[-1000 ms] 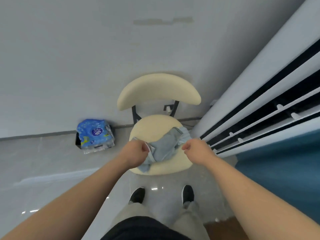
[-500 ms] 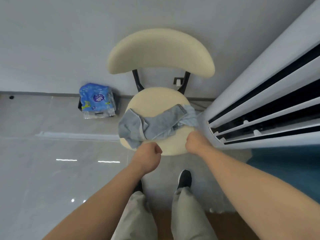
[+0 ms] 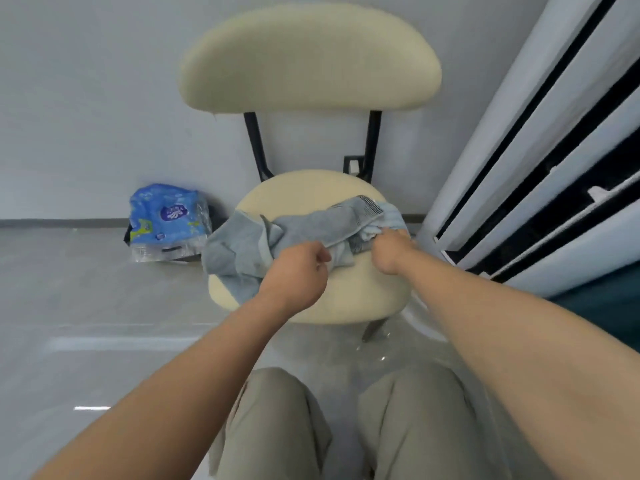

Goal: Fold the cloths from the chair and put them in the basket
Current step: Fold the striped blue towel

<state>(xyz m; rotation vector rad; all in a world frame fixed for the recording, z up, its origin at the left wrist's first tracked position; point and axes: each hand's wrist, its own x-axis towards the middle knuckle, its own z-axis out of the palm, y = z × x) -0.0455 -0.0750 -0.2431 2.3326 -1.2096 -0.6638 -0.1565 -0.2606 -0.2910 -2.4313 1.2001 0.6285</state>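
One chair [image 3: 346, 294] stands against the wall, cream seat and backrest on two dark uprights. One grey cloth [image 3: 311, 226] lies crumpled across the seat, its left end hanging over the seat's edge and a dark striped band showing at its right end. A paler blue fold is bunched under that right end; whether it is a second cloth cannot be told.

Two hands are on the cloth. The left hand [image 3: 294, 275] is closed into a fist over the cloth's near edge, fingers curled round the fabric. The right hand [image 3: 391, 251] is likewise closed, gripping the bunched right end at the seat's right side. The two hands are near each other, not touching.

One blue pack [image 3: 166, 220] sits on the floor [image 3: 104, 306] by the wall, left of the chair. One white louvred unit [image 3: 554, 168] stands just right of the chair. Two trousered knees [image 3: 277, 427] show below.
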